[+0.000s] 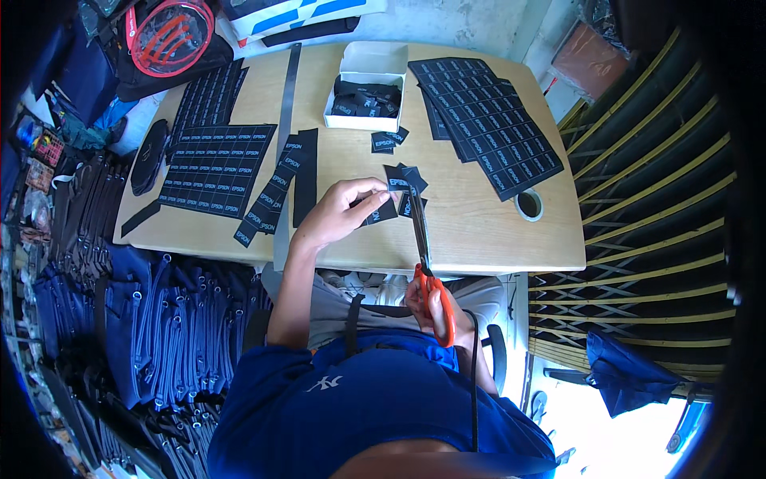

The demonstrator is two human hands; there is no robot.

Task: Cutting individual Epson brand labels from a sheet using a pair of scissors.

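My left hand point(343, 211) is over the middle of the table, thumb and forefinger pinching a small black label point(396, 181) with pale print. In my right hand point(439, 315), near the table's front edge, is a pair of scissors point(436, 302) with orange handles. The blades point away from me, their tips at the label; whether they are cutting into it I cannot tell. Other cut black pieces point(383, 212) lie under and around my left fingers. Beyond them sit a few small labels point(384, 142), just in front of a white box point(363, 123) holding many black pieces.
Black printed sheets point(215, 164) and narrow strips point(271, 191) cover the table's left side, beside a long metal ruler point(291, 84). More sheets point(495, 120) lie at the right, near a tape roll point(528, 205). Blue bags point(175, 335) hang at the left; a folding gate point(654, 199) stands right.
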